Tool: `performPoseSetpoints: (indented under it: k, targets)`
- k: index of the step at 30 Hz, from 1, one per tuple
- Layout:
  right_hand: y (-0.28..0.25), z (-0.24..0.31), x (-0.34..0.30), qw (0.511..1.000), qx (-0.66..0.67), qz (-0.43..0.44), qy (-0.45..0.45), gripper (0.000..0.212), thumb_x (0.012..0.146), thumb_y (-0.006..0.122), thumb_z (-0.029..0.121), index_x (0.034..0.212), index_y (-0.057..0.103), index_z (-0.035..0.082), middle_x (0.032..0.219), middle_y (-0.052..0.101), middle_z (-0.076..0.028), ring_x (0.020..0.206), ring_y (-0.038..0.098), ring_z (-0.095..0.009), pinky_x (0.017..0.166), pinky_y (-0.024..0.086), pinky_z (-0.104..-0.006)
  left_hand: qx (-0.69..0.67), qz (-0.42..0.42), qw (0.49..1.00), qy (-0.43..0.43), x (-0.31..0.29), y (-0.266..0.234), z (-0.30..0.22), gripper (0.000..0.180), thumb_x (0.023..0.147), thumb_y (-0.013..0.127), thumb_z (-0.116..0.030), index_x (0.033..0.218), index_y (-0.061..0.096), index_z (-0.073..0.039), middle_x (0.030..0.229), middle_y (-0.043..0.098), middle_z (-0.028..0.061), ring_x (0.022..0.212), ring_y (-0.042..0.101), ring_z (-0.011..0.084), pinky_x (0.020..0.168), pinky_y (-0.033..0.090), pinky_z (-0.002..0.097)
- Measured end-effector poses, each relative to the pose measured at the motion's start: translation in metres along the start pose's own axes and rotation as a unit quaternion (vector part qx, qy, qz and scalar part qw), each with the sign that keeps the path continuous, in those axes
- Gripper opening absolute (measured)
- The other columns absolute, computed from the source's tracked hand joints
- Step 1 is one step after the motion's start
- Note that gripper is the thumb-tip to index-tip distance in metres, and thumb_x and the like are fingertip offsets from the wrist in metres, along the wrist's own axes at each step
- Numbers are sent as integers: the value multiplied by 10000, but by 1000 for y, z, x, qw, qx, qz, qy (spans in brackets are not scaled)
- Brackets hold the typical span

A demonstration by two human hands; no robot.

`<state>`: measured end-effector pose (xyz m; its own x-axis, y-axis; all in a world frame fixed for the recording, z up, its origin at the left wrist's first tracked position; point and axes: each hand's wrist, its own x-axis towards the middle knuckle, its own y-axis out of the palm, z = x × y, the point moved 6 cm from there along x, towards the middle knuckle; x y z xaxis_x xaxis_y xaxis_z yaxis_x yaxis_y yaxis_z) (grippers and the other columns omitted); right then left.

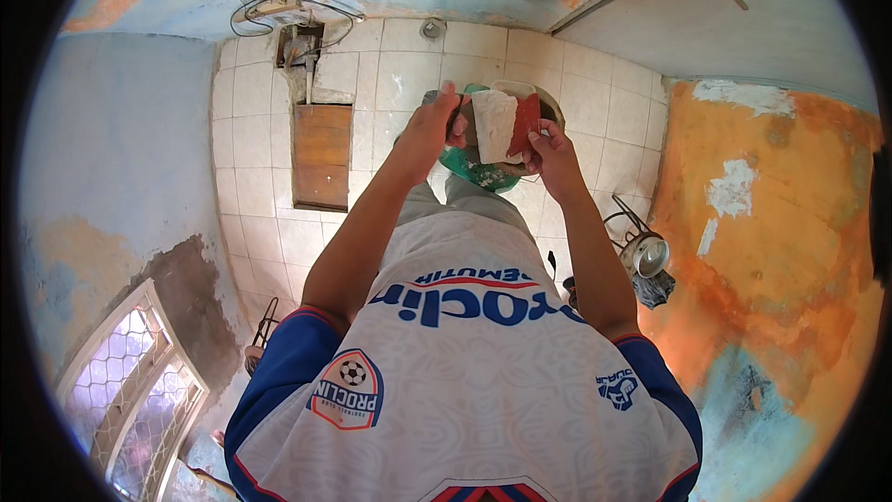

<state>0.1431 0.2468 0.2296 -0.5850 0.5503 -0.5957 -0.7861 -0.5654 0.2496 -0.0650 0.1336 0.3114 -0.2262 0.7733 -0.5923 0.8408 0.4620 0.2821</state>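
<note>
Both my hands are out in front of me over a green container (478, 170) on the tiled floor. My left hand (435, 128) is closed around the dark handle end of a flat tool (492, 125), which looks like a putty knife. Whitish paste coats its broad face. My right hand (550, 147) pinches a flat red scraper-like piece (526, 121), whose edge meets or overlaps the pasted face. The fingers partly hide both handles. Whitish bits show on the green container below the tools.
A brown wooden panel (321, 156) lies on the tiles (251, 144) at left, near an open hole (299, 45) with a pipe. Loose black cable (251, 17) runs along the far wall. A round metallic object (648, 255) stands right, near the patchy orange wall (776, 195).
</note>
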Motion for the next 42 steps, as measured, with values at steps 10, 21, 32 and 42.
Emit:
performPoseSetpoints:
  k: [10,21,32,42]
  targets:
    - [-24,0,-2,999,41,-16,-9,187,1024,561,145,1193,556,64,781,617,-20,630,561,-94,555,459,-247,-9,-63,998,8,2,-16,16,812,1021,293,-684,1323,579,15,798,506,-25,795,519,126,798,448,297]
    - [-60,-38,18,992,102,-67,-30,173,1026,549,105,1193,543,60,886,653,-45,675,593,-120,548,461,-256,-42,-94,994,32,-14,-52,21,808,1031,276,-671,1325,564,24,789,491,-22,756,497,126,779,422,281]
    - [-73,-80,39,967,-65,-241,-46,131,1021,541,122,1119,580,42,835,654,-47,614,591,-114,550,496,-260,-39,-97,994,27,-26,-84,24,782,1044,301,-632,1335,554,48,790,491,-12,733,509,116,760,434,277]
    - [-2,-44,60,805,-517,-273,-107,243,930,514,105,1135,566,-15,1018,652,-267,961,645,-474,813,513,-540,-50,-80,995,29,-34,-94,21,771,1041,304,-639,1302,572,36,788,498,-15,744,513,111,772,441,279]
